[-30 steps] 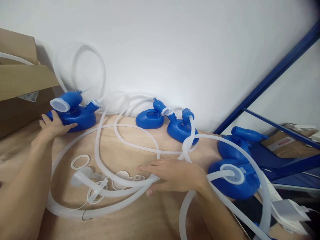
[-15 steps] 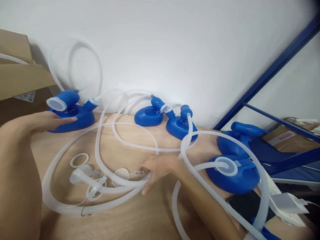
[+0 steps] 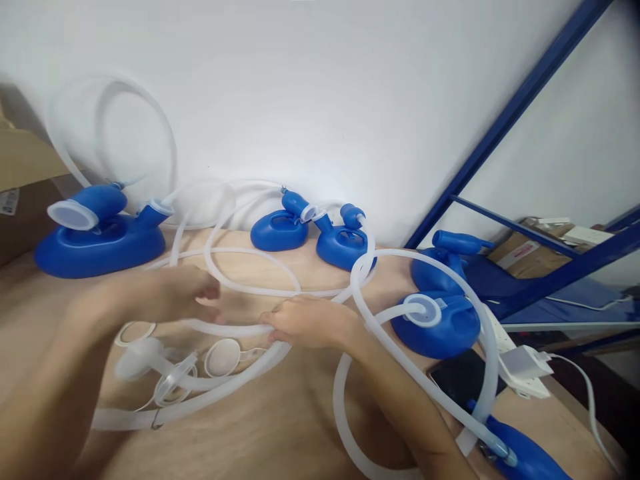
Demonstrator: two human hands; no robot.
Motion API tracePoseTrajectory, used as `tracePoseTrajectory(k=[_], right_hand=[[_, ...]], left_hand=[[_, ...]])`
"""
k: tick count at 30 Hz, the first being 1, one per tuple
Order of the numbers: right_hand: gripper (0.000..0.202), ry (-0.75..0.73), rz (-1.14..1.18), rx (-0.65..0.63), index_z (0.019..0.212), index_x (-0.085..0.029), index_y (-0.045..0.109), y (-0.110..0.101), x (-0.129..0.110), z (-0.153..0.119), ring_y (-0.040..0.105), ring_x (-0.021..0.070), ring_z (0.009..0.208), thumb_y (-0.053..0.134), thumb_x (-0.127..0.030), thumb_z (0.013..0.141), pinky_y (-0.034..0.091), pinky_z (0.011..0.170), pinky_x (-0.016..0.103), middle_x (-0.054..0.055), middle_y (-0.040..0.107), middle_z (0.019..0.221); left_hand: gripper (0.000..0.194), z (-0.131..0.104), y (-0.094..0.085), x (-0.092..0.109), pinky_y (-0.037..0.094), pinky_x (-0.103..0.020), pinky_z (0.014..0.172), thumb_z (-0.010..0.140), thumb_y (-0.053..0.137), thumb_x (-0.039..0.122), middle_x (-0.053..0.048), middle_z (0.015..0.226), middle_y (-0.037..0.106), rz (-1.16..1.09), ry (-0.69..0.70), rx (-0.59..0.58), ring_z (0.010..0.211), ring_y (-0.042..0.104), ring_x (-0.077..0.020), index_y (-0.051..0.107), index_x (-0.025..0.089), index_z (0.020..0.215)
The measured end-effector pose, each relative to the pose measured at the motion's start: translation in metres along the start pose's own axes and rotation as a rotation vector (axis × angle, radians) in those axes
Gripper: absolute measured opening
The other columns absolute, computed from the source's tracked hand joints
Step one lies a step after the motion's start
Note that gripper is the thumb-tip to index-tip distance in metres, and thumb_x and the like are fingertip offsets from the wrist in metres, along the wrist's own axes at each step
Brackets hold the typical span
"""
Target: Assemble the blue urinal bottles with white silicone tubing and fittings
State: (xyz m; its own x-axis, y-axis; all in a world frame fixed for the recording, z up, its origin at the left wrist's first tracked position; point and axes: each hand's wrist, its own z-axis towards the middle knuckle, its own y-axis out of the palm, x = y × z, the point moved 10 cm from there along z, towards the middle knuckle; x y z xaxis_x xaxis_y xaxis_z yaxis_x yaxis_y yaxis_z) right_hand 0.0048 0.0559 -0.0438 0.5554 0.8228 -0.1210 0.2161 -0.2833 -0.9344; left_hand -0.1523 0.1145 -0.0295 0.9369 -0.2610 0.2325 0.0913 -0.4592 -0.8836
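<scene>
My right hand (image 3: 303, 323) is closed around white flexible tubes (image 3: 235, 328) at the middle of the table. My left hand (image 3: 167, 293), slightly blurred, hovers over the tubes on the left with its fingers curved and apart, holding nothing. Beyond it stands a blue urinal bottle (image 3: 100, 247) with a blue funnel-shaped head (image 3: 95, 203) resting on top. Under and in front of my left hand lie a white ring (image 3: 135, 332), a translucent funnel-shaped fitting (image 3: 137, 359) and a round white cap (image 3: 223, 358) with a strap.
Smaller-looking blue bottles (image 3: 280, 233) stand along the wall. More bottles (image 3: 440, 330) sit at right, with a looping tube in front. A phone (image 3: 463, 373), a power strip with a white charger (image 3: 525, 361), a blue metal frame (image 3: 500, 133) and a cardboard box (image 3: 30, 193) are nearby.
My left hand has left the large blue bottle and moved right and toward me, over the tubes. My right hand stays on the tubes. The view has turned slightly right.
</scene>
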Motion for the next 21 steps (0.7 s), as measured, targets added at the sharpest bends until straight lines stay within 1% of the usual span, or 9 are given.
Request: tracePoseTrajectory(k=[3, 5, 6, 8, 12, 15, 16, 19, 21], right_hand=[[0.025, 0.012, 0.034, 0.056, 0.121, -0.015, 0.07, -0.01, 0.005, -0.009, 0.076, 0.0322, 0.111, 0.059, -0.033, 0.108, 0.058, 0.089, 0.042, 0.014, 0.078, 0.123], [0.034, 0.014, 0.091, 0.083, 0.122, -0.016, 0.071, -0.017, 0.005, -0.021, 0.074, 0.0331, 0.115, 0.067, -0.044, 0.103, 0.058, 0.093, 0.042, 0.013, 0.078, 0.124], [0.04, 0.029, 0.115, 0.116, 0.124, -0.016, 0.071, -0.022, 0.006, -0.029, 0.074, 0.0335, 0.116, 0.07, -0.049, 0.101, 0.058, 0.095, 0.043, 0.012, 0.078, 0.124], [0.048, 0.103, 0.141, 0.257, 0.133, -0.018, 0.069, -0.041, 0.011, -0.055, 0.073, 0.0336, 0.118, 0.067, -0.054, 0.101, 0.057, 0.1, 0.046, 0.012, 0.077, 0.124], [0.056, 0.365, 0.187, 0.618, 0.155, -0.03, 0.055, -0.08, 0.041, -0.143, 0.066, 0.0315, 0.133, 0.053, -0.058, 0.106, 0.053, 0.111, 0.048, 0.009, 0.068, 0.147], [0.059, 0.692, 0.318, 0.739, 0.156, -0.037, 0.054, -0.08, 0.104, -0.226, 0.069, 0.0329, 0.127, 0.052, -0.064, 0.103, 0.056, 0.103, 0.049, 0.007, 0.07, 0.144], [0.062, 0.814, 0.346, 0.799, 0.152, -0.036, 0.058, -0.078, 0.131, -0.257, 0.073, 0.0339, 0.116, 0.056, -0.067, 0.099, 0.058, 0.096, 0.049, 0.009, 0.074, 0.135], [0.065, 1.19, 0.391, 0.846, 0.147, -0.028, 0.064, -0.057, 0.219, -0.336, 0.074, 0.0316, 0.104, 0.06, -0.068, 0.095, 0.056, 0.088, 0.045, 0.019, 0.074, 0.133], [0.066, 1.361, 0.26, 0.892, 0.137, -0.019, 0.07, -0.048, 0.264, -0.368, 0.074, 0.0286, 0.084, 0.062, -0.067, 0.093, 0.055, 0.074, 0.043, 0.024, 0.076, 0.116]], left_hand=[[0.063, -0.004, 0.035, 0.078, 0.052, -0.034, 0.102, 0.088, 0.065, 0.069, -0.005, 0.139, 0.073, -0.163, 0.261, -0.232, 0.125, 0.067, -0.0314, 0.068, 0.03, 0.137], [0.061, -0.003, 0.045, 0.108, 0.048, -0.035, 0.11, 0.089, 0.067, 0.057, -0.003, 0.147, 0.069, -0.206, 0.362, -0.278, 0.134, 0.063, -0.0302, 0.062, 0.032, 0.145], [0.061, 0.001, 0.051, 0.113, 0.047, -0.037, 0.113, 0.09, 0.067, 0.054, -0.004, 0.15, 0.066, -0.177, 0.358, -0.292, 0.137, 0.061, -0.0311, 0.061, 0.031, 0.146], [0.064, 0.012, 0.062, 0.104, 0.045, -0.043, 0.116, 0.091, 0.065, 0.053, -0.01, 0.156, 0.061, -0.062, 0.272, -0.311, 0.14, 0.058, -0.0355, 0.059, 0.028, 0.149], [0.083, 0.031, 0.076, 0.084, 0.045, -0.046, 0.117, 0.089, 0.067, 0.055, -0.015, 0.162, 0.054, 0.045, 0.188, -0.338, 0.143, 0.057, -0.0382, 0.043, 0.027, 0.164], [0.077, 0.038, 0.082, 0.083, 0.051, -0.046, 0.11, 0.083, 0.072, 0.047, -0.017, 0.152, 0.062, 0.096, 0.18, -0.35, 0.134, 0.063, -0.0386, 0.055, 0.022, 0.154], [0.07, 0.039, 0.084, 0.084, 0.053, -0.046, 0.106, 0.08, 0.074, 0.042, -0.019, 0.147, 0.066, 0.12, 0.172, -0.354, 0.13, 0.065, -0.0395, 0.063, 0.019, 0.146], [0.057, 0.043, 0.089, 0.086, 0.057, -0.047, 0.093, 0.07, 0.079, 0.032, -0.019, 0.13, 0.073, 0.168, 0.135, -0.361, 0.115, 0.07, -0.041, 0.073, 0.014, 0.124], [0.052, 0.046, 0.093, 0.087, 0.058, -0.044, 0.084, 0.068, 0.079, 0.029, -0.017, 0.122, 0.076, 0.187, 0.115, -0.351, 0.106, 0.072, -0.0394, 0.074, 0.016, 0.118]])
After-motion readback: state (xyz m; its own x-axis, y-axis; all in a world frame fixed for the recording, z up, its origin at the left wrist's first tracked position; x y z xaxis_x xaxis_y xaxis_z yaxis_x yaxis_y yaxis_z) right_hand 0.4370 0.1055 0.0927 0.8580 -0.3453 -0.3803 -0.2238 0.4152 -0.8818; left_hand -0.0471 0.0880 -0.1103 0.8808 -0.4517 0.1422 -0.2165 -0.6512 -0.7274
